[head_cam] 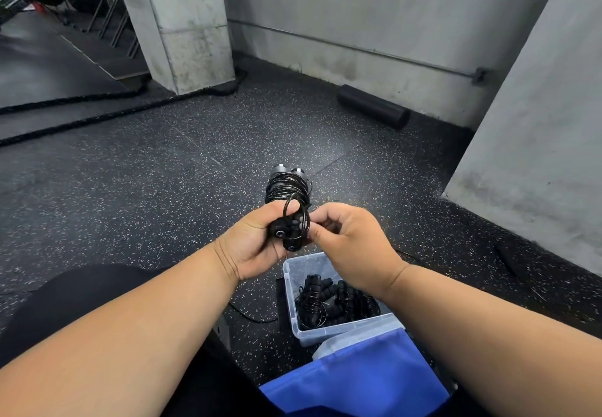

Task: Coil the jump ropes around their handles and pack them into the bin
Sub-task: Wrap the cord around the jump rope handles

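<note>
Step in hand, by my reading: finishing the coil on one rope, before it goes into the bin.

My left hand (pixel 257 240), just left of frame centre, has its fingers curled round the near ends of the pair of black foam-grip jump rope handles (pixel 286 208), held side by side and pointing away toward 12 o'clock. Thin black cable (pixel 288 190) is wound in many turns round the far half of the handles; two metal end caps show at the far tip.

At 3 o'clock of the handles, my right hand (pixel 348 240) pinches a loose loop of that cable between thumb and fingertips, close beside the left thumb.

At 5 o'clock of my hands, on the speckled black rubber floor (pixel 146 172), stands the clear plastic bin (pixel 290 289), already holding other coiled black ropes (pixel 329 305). A blue lid or sheet (pixel 358 380) lies against its near edge.

Next move, as I judge it: tuck the last loop under a turn so it locks, then lower the bundle into the bin.

Not resolved: the cable's free end is hidden behind my right fingers. How many ropes are in the bin cannot be counted; my right forearm covers part of it. A thin cord on the floor at 7 o'clock of the bin is cut off by my left arm.
</note>
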`<move>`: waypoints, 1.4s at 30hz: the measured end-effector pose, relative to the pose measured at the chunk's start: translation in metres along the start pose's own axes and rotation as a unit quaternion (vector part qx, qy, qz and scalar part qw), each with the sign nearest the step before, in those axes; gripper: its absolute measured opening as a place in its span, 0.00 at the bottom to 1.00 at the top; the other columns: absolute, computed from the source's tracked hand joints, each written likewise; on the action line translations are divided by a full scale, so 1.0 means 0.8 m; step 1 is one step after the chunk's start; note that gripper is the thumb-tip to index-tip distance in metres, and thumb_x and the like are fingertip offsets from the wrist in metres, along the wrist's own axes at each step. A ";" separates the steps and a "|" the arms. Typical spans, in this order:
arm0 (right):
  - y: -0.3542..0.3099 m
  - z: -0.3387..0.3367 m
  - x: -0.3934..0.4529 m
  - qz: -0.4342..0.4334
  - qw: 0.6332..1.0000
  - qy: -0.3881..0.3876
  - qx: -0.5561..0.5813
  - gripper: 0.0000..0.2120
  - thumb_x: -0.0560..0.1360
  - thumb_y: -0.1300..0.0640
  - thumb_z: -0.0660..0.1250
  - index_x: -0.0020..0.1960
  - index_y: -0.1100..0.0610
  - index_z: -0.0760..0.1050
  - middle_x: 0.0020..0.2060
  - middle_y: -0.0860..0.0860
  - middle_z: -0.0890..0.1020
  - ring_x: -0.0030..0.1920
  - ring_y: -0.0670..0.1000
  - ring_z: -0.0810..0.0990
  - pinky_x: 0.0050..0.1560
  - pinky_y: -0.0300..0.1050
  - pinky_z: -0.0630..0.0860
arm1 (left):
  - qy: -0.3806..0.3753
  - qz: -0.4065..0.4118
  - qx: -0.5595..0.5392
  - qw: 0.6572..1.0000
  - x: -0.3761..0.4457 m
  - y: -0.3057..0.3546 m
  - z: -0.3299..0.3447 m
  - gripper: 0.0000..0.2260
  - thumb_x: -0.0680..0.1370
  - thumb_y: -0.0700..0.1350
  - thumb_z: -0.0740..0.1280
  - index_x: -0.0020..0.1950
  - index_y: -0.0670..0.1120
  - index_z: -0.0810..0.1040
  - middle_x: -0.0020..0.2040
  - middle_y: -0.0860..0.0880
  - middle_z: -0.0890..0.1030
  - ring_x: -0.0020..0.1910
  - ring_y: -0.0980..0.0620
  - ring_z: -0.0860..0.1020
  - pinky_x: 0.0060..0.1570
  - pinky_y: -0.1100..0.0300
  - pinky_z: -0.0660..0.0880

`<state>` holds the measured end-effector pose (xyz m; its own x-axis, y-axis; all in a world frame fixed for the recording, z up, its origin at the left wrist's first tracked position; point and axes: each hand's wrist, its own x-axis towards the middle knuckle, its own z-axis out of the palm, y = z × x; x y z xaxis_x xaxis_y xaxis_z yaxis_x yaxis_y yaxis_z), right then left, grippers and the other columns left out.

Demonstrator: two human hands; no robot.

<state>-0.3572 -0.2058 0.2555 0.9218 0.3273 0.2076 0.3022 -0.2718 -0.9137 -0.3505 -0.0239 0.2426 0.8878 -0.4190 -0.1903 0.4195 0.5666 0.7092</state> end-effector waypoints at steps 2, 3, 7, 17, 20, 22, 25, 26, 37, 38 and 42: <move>0.000 0.001 -0.003 0.004 1.000 0.001 -0.007 0.06 0.77 0.61 0.68 0.44 0.52 0.80 0.35 0.51 0.83 0.35 0.51 0.77 0.40 0.50 0.80 | 0.023 0.009 0.010 1.000 0.000 -0.002 -0.001 0.25 0.69 0.41 0.76 0.63 0.32 0.75 0.60 0.31 0.80 0.57 0.39 0.83 0.56 0.47 0.84; -0.001 0.000 -0.005 0.000 1.000 0.002 0.003 0.04 0.76 0.60 0.66 0.45 0.53 0.77 0.34 0.52 0.80 0.34 0.51 0.74 0.39 0.52 0.78 | 0.031 0.012 0.010 0.999 0.001 -0.003 -0.003 0.22 0.71 0.42 0.74 0.61 0.33 0.76 0.56 0.32 0.81 0.54 0.40 0.83 0.54 0.49 0.84; -0.007 -0.002 -0.007 -0.051 0.997 -0.026 -0.044 0.12 0.76 0.54 0.73 0.51 0.53 0.69 0.36 0.45 0.76 0.36 0.45 0.74 0.42 0.43 0.77 | 0.017 0.010 0.006 1.000 0.001 -0.005 -0.004 0.24 0.76 0.41 0.67 0.69 0.30 0.72 0.60 0.30 0.81 0.56 0.39 0.85 0.54 0.50 0.84; -0.005 -0.011 0.000 -0.083 0.969 0.019 -0.231 0.14 0.73 0.48 0.72 0.38 0.53 0.71 0.28 0.47 0.79 0.31 0.48 0.76 0.36 0.47 0.75 | 0.027 0.024 0.088 0.995 0.005 -0.023 -0.007 0.33 0.70 0.35 0.73 0.74 0.34 0.68 0.52 0.39 0.85 0.48 0.46 0.87 0.43 0.56 0.84; -0.007 -0.013 -0.001 -0.070 0.974 0.010 -0.213 0.17 0.77 0.43 0.71 0.40 0.52 0.69 0.28 0.46 0.77 0.30 0.46 0.73 0.35 0.45 0.72 | 0.010 0.020 0.084 0.996 0.009 -0.023 -0.008 0.37 0.67 0.39 0.77 0.74 0.35 0.68 0.60 0.36 0.82 0.56 0.43 0.84 0.58 0.48 0.84; -0.012 -0.012 -0.001 -0.056 0.979 0.016 -0.193 0.16 0.80 0.42 0.67 0.42 0.52 0.68 0.28 0.47 0.75 0.29 0.45 0.70 0.33 0.45 0.70 | 0.005 0.017 0.077 0.997 0.010 -0.026 -0.008 0.35 0.68 0.40 0.77 0.74 0.38 0.70 0.61 0.38 0.83 0.56 0.45 0.84 0.61 0.47 0.81; -0.018 -0.017 0.006 -0.013 0.994 0.020 -0.104 0.18 0.82 0.43 0.64 0.40 0.55 0.70 0.30 0.51 0.77 0.31 0.49 0.72 0.38 0.54 0.76 | 0.001 -0.004 0.096 0.995 0.009 -0.023 -0.008 0.28 0.72 0.40 0.75 0.71 0.41 0.72 0.54 0.41 0.85 0.49 0.48 0.84 0.55 0.48 0.83; -0.019 -0.020 0.008 -0.001 0.997 0.017 -0.075 0.19 0.82 0.44 0.65 0.39 0.56 0.71 0.31 0.52 0.77 0.32 0.51 0.72 0.39 0.54 0.76 | -0.002 -0.019 0.100 0.995 0.008 -0.020 -0.009 0.29 0.71 0.42 0.78 0.70 0.42 0.73 0.52 0.43 0.85 0.47 0.49 0.84 0.53 0.48 0.83; -0.035 -0.028 0.000 -0.173 0.971 -0.066 -0.149 0.15 0.84 0.52 0.65 0.38 0.53 0.75 0.33 0.45 0.77 0.35 0.47 0.76 0.36 0.46 0.74 | -0.091 -0.087 0.159 0.979 -0.009 0.011 -0.015 0.37 0.62 0.47 0.87 0.65 0.38 0.74 0.48 0.42 0.85 0.45 0.49 0.85 0.50 0.53 0.84; -0.037 -0.029 0.000 -0.163 0.975 -0.073 -0.132 0.16 0.84 0.52 0.64 0.38 0.54 0.76 0.33 0.46 0.77 0.35 0.49 0.77 0.36 0.49 0.76 | -0.100 -0.088 0.163 0.978 -0.011 0.012 -0.015 0.38 0.65 0.46 0.86 0.68 0.38 0.72 0.52 0.41 0.85 0.48 0.47 0.85 0.53 0.52 0.85; -0.046 -0.035 0.007 -0.068 0.992 -0.096 0.035 0.18 0.85 0.56 0.61 0.42 0.66 0.78 0.36 0.57 0.81 0.36 0.55 0.79 0.39 0.50 0.79 | -0.136 -0.066 0.150 0.977 -0.009 0.009 -0.016 0.19 0.74 0.34 0.70 0.66 0.41 0.77 0.59 0.42 0.81 0.58 0.47 0.82 0.62 0.50 0.81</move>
<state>-0.3565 -0.2196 0.3001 0.8088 0.5245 0.2659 0.3966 -0.1527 -0.9052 -0.3517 -0.0080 0.2402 0.7292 -0.6707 -0.1359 0.4174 0.2786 0.8650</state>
